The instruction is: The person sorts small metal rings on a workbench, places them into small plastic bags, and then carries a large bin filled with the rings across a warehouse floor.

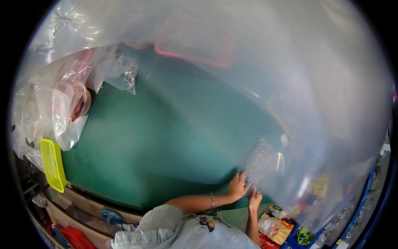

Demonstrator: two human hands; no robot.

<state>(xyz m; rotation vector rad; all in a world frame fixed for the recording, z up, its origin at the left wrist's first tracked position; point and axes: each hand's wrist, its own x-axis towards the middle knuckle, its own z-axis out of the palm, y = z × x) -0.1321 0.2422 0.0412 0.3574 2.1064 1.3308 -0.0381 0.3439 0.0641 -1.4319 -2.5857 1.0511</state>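
A heap of small shiny pieces (260, 162) lies at the front right of the green table, seen through hazy clear plastic. At its near edge my left hand (238, 186) has its fingers bent together around a few small shiny metal pieces. Close beside it, my right hand (254, 200) is closed in a pinch with the fingertips pointing up. What the right fingers hold is too small to make out. A large clear plastic sheet (331, 103) hangs across the upper and right part of the view and blurs what is behind it.
On the green table's (157, 133) left side sit clear plastic bags (45, 108), a pink round container (86, 101) and a yellow-green tray (53, 166). Rings fill another bag (130, 74). A pink-rimmed bin (192, 60) stands far back. Snack packets (275, 228) lie at the lower right.
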